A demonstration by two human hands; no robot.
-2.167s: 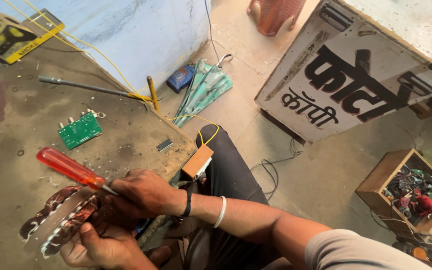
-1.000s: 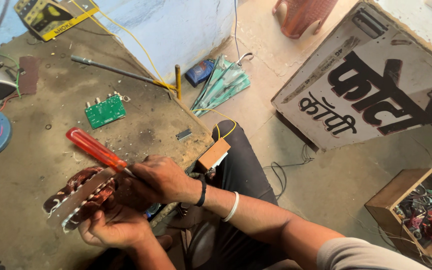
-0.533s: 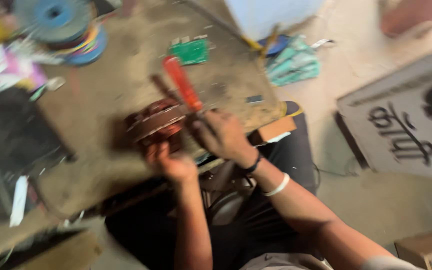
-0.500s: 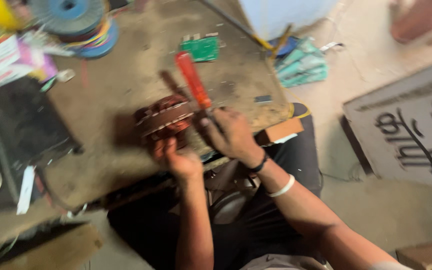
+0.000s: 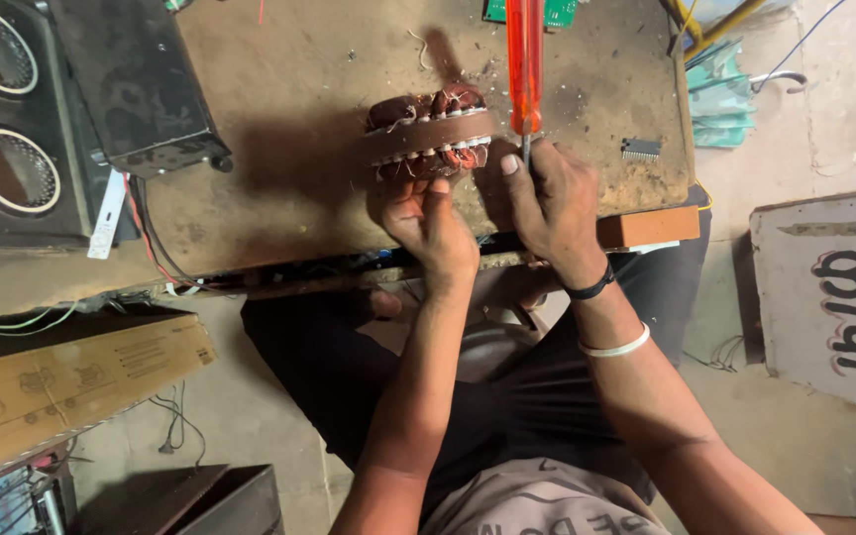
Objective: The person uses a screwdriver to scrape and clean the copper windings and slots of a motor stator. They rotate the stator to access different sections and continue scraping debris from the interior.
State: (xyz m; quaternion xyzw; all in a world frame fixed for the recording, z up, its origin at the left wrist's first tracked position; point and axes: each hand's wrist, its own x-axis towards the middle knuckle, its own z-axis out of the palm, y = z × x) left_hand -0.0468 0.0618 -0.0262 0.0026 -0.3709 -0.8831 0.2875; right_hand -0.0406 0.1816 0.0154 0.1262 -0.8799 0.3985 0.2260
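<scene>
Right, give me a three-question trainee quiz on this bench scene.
1. True or false: the right hand grips an orange-handled screwdriver.
2. The left hand steadies: A) the green circuit board, B) the copper-wound coil, C) the black speaker box.
3. Fill in: the small black chip lies on the ____, right of the screwdriver.

Key: 1 true; 2 B; 3 workbench.
</scene>
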